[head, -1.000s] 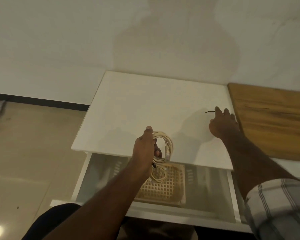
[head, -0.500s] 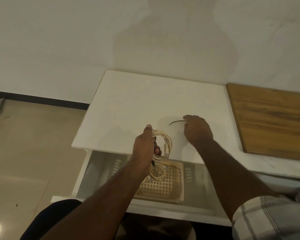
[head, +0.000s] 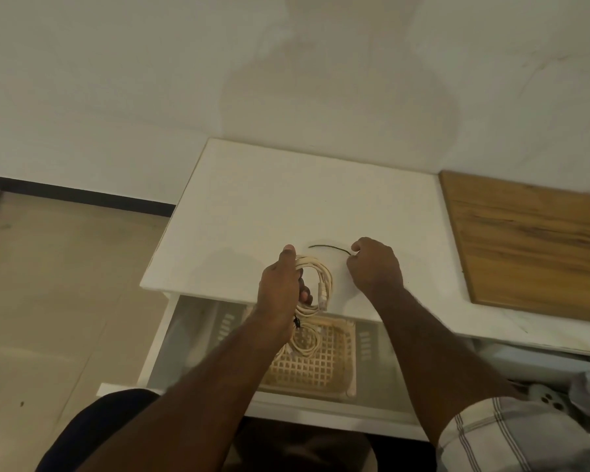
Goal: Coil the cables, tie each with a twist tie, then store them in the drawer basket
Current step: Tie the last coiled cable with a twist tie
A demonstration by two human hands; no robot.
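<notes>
The left hand (head: 281,284) grips a coiled cream cable (head: 315,282), fingers curled through the loops, holding it just above the front edge of the white cabinet top (head: 286,199). A clear connector hangs at the right side of the coil. The right hand (head: 375,267) pinches one end of a thin dark twist tie (head: 327,248), which extends leftward over the cabinet top, just beyond the coil. Below, the drawer (head: 171,335) stands open. Inside it sits a cream lattice basket (head: 324,366) holding a second coiled cable (head: 305,342), bound with a dark tie. A wooden board (head: 532,247) lies to the right of the cabinet top.
</notes>
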